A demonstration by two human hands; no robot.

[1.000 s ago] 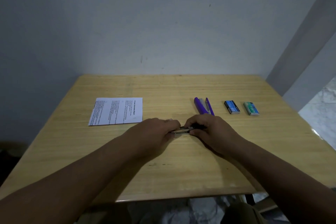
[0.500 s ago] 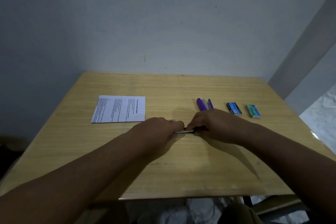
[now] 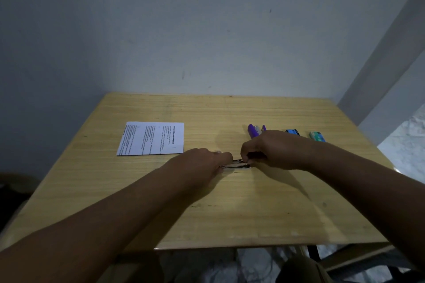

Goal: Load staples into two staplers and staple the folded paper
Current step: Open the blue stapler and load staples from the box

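Left hand and right hand curled, fingertips nearly meeting.

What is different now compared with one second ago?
The right hand shifted slightly right, so more of the metal stapler shows between it and the left hand. Both hands keep holding it. The paper, purple stapler and two staple boxes stayed put.

Viewpoint: we look from a single head-worn camera, above the near edge of the wooden table.
Facing: we look forward and down, toward the wall behind it.
Nearness: our forearms fill the foreground; the far edge lies mid-frame.
Shared view: we have no second view.
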